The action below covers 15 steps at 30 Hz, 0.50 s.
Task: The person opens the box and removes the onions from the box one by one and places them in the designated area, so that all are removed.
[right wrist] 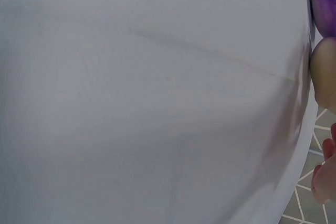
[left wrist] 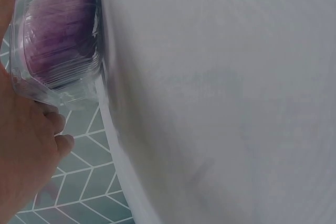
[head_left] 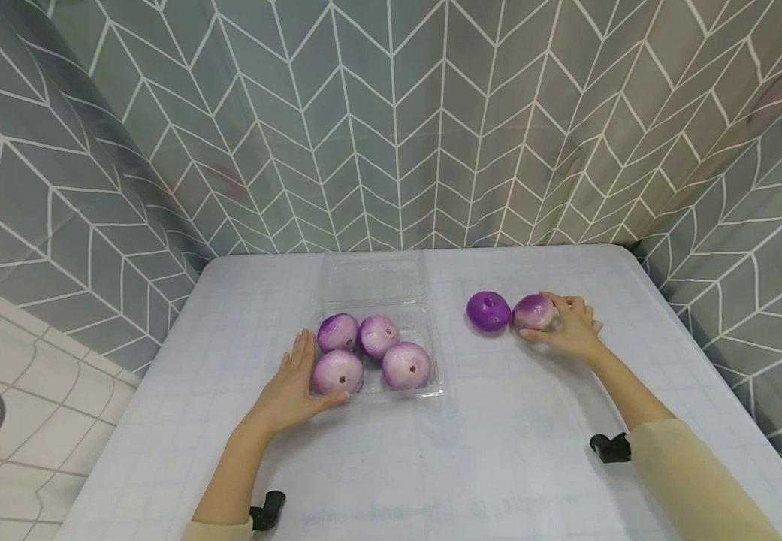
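My left hand (head_left: 288,387) rests along the left side of a clear plastic clamshell box (head_left: 436,379), fingers straight and thumb across its front left corner. Several purple-and-white red onions (head_left: 339,372) sit in the box's base, and its lid (head_left: 372,278) is folded back. To the right, my right hand (head_left: 569,327) holds another red onion (head_left: 532,311) between thumb and fingers, low at the table. A darker purple onion (head_left: 488,311) lies touching it on the left. In the left wrist view the box wall (left wrist: 58,95) shows beside the hand.
The white-covered table (head_left: 424,466) ends at a far edge against a grey chevron-patterned curtain (head_left: 397,135). Black camera mounts (head_left: 610,448) stick out from both wrists. Pale tile-patterned flooring (head_left: 39,406) shows at the left.
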{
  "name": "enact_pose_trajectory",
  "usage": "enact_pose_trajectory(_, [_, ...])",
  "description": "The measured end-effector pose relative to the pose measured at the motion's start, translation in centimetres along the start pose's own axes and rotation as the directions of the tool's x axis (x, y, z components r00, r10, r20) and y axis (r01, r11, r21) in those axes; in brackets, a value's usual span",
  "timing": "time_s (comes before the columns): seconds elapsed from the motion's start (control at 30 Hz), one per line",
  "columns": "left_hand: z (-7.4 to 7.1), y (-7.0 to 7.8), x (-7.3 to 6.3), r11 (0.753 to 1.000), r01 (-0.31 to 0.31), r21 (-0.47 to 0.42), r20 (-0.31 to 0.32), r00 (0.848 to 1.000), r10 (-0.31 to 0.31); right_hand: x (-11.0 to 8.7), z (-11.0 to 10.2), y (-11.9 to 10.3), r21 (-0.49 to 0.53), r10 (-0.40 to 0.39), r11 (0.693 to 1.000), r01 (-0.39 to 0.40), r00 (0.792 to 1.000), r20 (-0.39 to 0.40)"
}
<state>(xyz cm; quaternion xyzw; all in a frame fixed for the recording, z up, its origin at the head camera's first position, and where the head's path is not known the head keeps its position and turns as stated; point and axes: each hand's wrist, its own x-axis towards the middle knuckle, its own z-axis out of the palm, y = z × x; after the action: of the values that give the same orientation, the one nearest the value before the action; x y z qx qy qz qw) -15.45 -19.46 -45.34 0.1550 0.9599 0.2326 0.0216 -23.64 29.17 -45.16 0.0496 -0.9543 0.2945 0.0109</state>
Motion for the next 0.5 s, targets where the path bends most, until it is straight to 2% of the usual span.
enact_pose_trajectory(0.5, [0.22,-0.32,0.08,1.0,0.003,0.012,0.0,1.0,-0.003,0.48,-0.02,0.26,-0.013,0.05,0.999,-0.05,0.999,0.001])
